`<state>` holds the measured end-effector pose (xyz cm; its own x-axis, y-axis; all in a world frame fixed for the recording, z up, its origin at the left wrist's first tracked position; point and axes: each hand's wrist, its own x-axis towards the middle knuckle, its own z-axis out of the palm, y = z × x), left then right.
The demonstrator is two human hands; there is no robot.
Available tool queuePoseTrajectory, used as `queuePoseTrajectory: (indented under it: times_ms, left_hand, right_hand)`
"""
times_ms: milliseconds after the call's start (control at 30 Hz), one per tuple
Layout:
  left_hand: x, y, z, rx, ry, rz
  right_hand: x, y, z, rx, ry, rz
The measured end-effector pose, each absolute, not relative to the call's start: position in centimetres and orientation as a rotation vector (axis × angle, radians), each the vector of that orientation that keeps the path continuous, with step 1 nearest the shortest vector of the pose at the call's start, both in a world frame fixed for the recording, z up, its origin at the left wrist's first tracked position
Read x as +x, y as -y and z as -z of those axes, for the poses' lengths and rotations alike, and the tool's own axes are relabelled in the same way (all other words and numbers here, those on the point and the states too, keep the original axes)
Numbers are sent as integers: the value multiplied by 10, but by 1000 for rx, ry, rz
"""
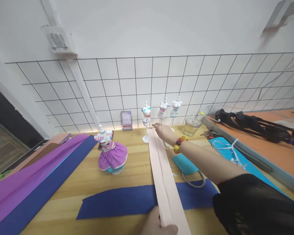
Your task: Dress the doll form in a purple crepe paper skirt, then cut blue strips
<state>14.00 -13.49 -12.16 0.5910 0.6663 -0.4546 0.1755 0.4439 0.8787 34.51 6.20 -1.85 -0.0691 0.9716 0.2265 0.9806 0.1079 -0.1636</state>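
Observation:
A long pale pink fabric strip (163,173) with a lengthwise crease runs away from me across a dark blue fabric strip (120,200). At its near end, my left hand (159,223) grips the pink strip, thumb on top. My right hand (164,132), with a beaded bracelet at the wrist, reaches to the far end. Its fingers are stretched out over the strip's edge; the thumb is hidden. Close to that hand are three small white dress-form stands, one (146,116) left of the strip. A turquoise fabric piece (185,164) and a grey ring (194,179) lie to the right.
A dress form in a purple skirt (112,156) stands at left, beside purple fabric (36,166) and navy fabric (51,179). A glass jar (192,126), blue fabric with white ribbon (240,156) and black straps (250,124) are at right. A wire grid (107,78) backs the table.

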Motion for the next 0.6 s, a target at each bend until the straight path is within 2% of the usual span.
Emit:
queuePoseTrajectory:
  times_ms: [100, 233, 267, 333, 433, 600]
  left_hand:
    - [134, 136, 121, 1174, -1028, -290]
    - [111, 134, 94, 1498, -1229, -40]
    - [107, 134, 86, 1684, -1257, -84]
    - [104, 134, 74, 2029, -1257, -141]
    - [111, 139, 71, 2394, -1039, -260]
    - [123, 144, 90, 2660, -640, -264]
  right_hand:
    - [351, -7, 27, -1902, 2056, -63]
    - [352, 88, 49, -1906, 1979, -244]
    - [348, 110, 56, -1904, 1949, -334]
    - [338, 149, 69, -1773, 1674, -811]
    - [318, 186, 85, -1583, 1335, -1142]
    - [297, 216, 97, -1511, 1060, -1272]
